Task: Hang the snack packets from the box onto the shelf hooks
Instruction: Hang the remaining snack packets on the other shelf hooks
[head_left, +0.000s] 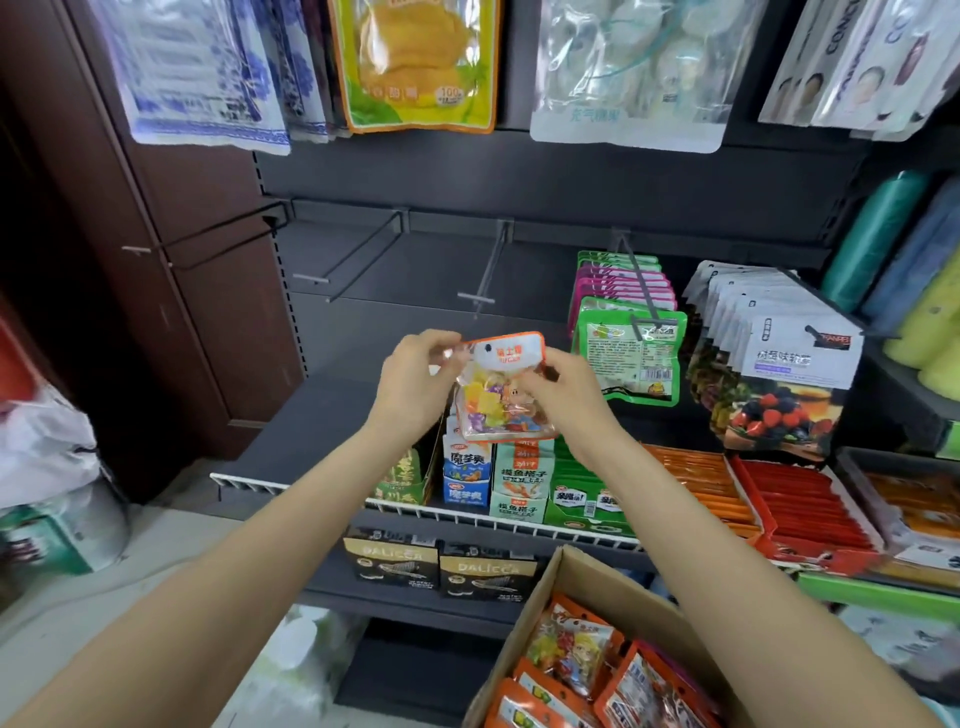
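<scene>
So the orange-edged snack packet (501, 387) is up in front of the shelf, held between both hands just below the tip of an empty hook (475, 298). The left hand (415, 382) pinches the top left corner with thumb and fingertips, fingers curled in tight. The right hand (563, 387) grips the packet's right edge, fingers curled around it too. The packet is upright, white label facing the camera, not touching the hook. The cardboard box (597, 587) sits bottom right, well below the hands, with more orange packets (571, 660) inside.
</scene>
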